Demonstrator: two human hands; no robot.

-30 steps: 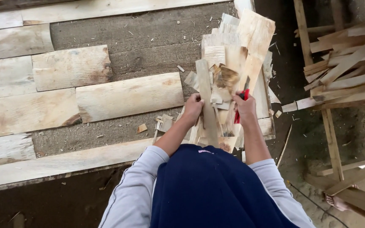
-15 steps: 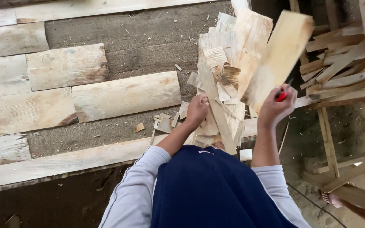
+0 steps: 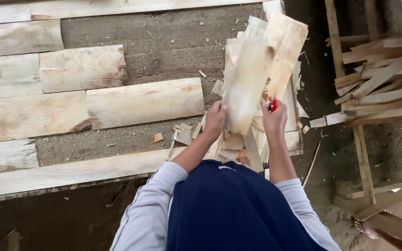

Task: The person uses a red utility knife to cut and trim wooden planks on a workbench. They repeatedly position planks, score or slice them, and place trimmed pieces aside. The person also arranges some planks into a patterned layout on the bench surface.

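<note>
Since half a second ago, the thin wood slat (image 3: 246, 88) has swung from the right side of the scene toward the middle and now appears blurred between both hands, above the stack of wood offcuts (image 3: 282, 51). Left hand (image 3: 215, 120): fingers curled around the slat's near left edge, grasping it. Right hand (image 3: 274, 122): raised at the slat's near right edge, fingers clenched around a small red tool (image 3: 272, 105), of which only a red tip shows; whether this hand also touches the slat cannot be told. The slat stands tilted, its near end at the hands and its far end over the stack. To the left lie pale sawn planks (image 3: 145, 103) on a rough grey work surface (image 3: 173, 51), with small wood chips (image 3: 157, 138) scattered near the left hand. At far right, a pile of narrow strips (image 3: 378, 88) rests across a wooden frame (image 3: 362, 153). The person's grey sleeves (image 3: 150, 209) and dark blue garment (image 3: 238, 209) fill the near edge.
</note>
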